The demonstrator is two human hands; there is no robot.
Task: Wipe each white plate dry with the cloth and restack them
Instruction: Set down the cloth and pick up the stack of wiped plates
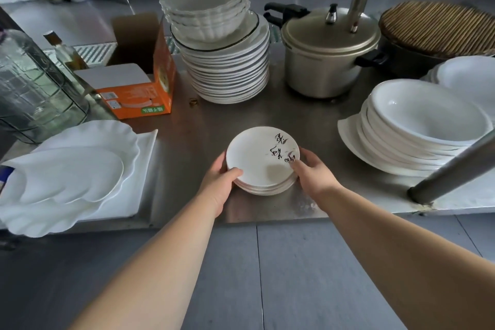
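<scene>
Lower plates of small plate stack (263,161) show rims only, count uncertain. Black brushwork on top plate illegible. Fingertips of left hand (221,182) and right hand (313,173) hidden behind stack. Left edge cuts glass jar (32,83); right edge cuts white bowl (474,78). Print on orange carton (139,96) too small to read.

Steel table (241,118) bears plate stacks (227,75), pot (318,67), carton (139,96)

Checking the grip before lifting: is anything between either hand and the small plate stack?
Nothing visible. The left hand and right hand both hold the plate stack directly, one at each side, touching its rim.
</scene>
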